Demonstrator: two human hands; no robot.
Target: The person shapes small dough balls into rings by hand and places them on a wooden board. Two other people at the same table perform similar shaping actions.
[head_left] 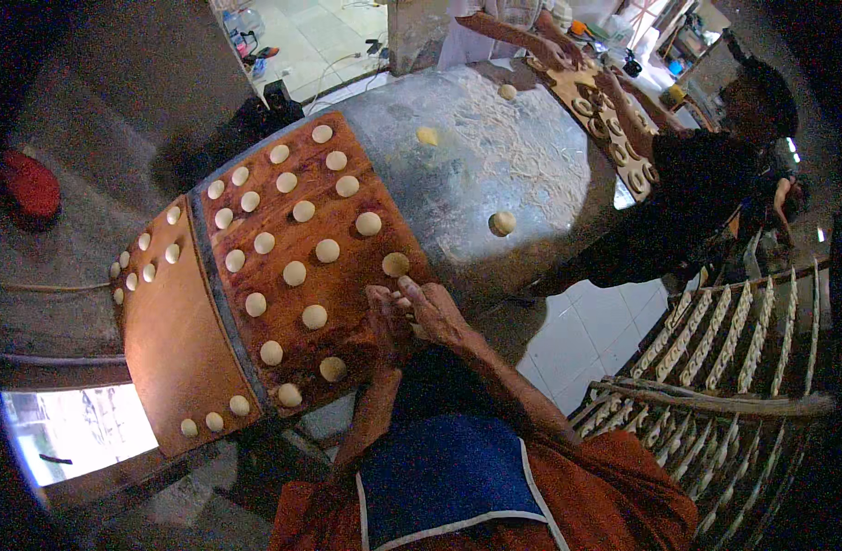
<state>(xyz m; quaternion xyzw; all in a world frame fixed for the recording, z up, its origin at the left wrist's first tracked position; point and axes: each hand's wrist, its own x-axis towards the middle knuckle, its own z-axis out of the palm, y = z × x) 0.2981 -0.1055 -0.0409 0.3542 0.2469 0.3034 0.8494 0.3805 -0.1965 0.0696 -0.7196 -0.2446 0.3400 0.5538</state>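
Over the near right corner of a reddish-brown wooden board (349, 283), my left hand (385, 321) and my right hand (432, 312) are close together. The fingers of both are curled in, and whatever may be between them is hidden. Just beyond my right thumb lies a round dough ball (396, 264) at the board's edge. Several more pale dough balls (327, 250) sit in loose rows across this board. To the left, a lighter board (168, 321) carries dough balls at its far and near ends, with its middle bare.
The metal table (398, 138) is dusted with flour and holds two loose dough balls and a yellowish lump (427, 137). At its far right, two people work over a board of ring-shaped dough pieces (612, 138). A slatted rack (715, 401) with shaped dough stands at right.
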